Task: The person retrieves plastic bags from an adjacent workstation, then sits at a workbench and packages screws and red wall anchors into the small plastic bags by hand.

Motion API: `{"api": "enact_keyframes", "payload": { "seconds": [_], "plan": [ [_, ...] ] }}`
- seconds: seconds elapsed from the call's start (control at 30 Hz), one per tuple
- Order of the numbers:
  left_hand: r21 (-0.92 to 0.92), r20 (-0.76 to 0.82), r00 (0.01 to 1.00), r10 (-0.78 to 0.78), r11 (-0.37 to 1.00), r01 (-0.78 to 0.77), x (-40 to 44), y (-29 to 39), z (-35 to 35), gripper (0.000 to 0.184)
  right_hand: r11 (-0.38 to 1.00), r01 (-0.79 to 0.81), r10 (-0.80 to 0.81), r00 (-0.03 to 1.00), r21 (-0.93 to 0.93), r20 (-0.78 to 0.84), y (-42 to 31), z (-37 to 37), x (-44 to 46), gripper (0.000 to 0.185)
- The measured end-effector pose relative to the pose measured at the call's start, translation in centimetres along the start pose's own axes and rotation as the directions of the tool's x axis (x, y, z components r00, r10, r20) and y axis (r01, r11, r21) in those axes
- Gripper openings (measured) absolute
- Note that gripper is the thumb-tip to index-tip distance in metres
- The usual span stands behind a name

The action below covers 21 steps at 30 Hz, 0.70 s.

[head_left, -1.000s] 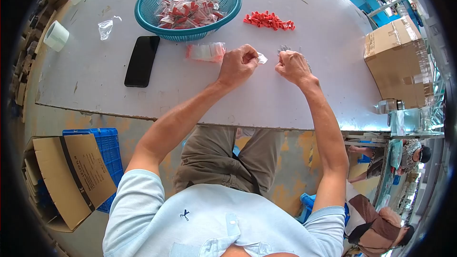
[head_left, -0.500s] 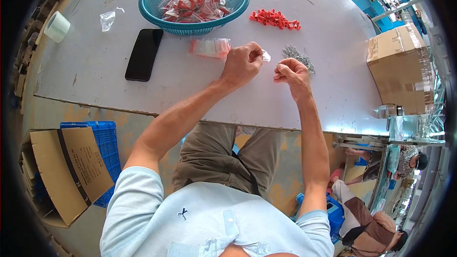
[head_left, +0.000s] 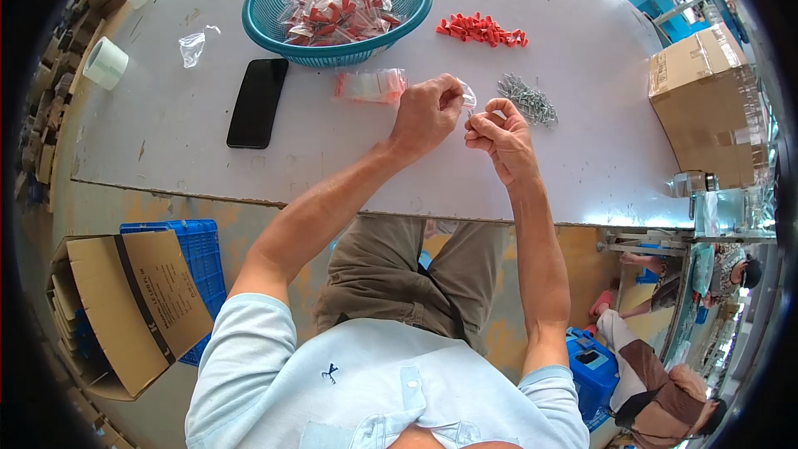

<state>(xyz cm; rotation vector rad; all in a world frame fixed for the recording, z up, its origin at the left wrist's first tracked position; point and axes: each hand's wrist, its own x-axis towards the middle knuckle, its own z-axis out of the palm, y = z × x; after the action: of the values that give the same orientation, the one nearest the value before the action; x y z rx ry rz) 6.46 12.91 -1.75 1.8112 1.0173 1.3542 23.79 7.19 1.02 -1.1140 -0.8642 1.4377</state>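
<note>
My left hand (head_left: 428, 119) is closed, pinching a small clear plastic bag (head_left: 469, 96) that sticks out past its fingertips. Just to the right, my right hand (head_left: 505, 141) has thumb and forefinger pressed together on a small grey screw (head_left: 470, 115), close below the bag. Beyond that hand lies a loose heap of grey screws (head_left: 529, 101). A stack of flat clear bags with red edges (head_left: 370, 86) rests left of my left hand. Red plastic pieces (head_left: 482, 31) form a pile farther back.
A teal basket (head_left: 254, 20) with filled bags stands at the back. A black phone (head_left: 258, 104), tape rolls (head_left: 105, 63) and a plastic scrap (head_left: 193, 47) lie leftward. Right are a cardboard box (head_left: 706, 104) and a glass bottle (head_left: 694, 184). People sit at lower right.
My right hand has moved left, closer to the bag in my left hand, and the screw now shows at its fingertips. The whole view has shifted slightly.
</note>
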Motion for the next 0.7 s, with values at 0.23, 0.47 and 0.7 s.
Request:
{"api": "enact_keyframes", "payload": {
  "seconds": [0.23,0.47,0.7],
  "plan": [
    [0.004,0.067,0.995,0.07,0.997,-0.071,-0.4,0.5,-0.1,0.01,0.993,-0.097,0.097,0.995,0.063,0.007,-0.2,-1.0,0.9,0.03],
    [-0.047,0.112,0.989,0.096,0.995,-0.091,-0.7,0.8,0.2,0.008,0.992,-0.018,0.033,0.992,0.123,-0.12,0.4,-0.6,1.1,0.027],
    [-0.289,0.153,0.972,-0.18,0.932,0.218,-0.1,-0.2,0.4,0.011,0.988,0.022,-0.007,0.995,0.152,-0.102,1.0,0.1,1.4,0.02]
  ]
}}
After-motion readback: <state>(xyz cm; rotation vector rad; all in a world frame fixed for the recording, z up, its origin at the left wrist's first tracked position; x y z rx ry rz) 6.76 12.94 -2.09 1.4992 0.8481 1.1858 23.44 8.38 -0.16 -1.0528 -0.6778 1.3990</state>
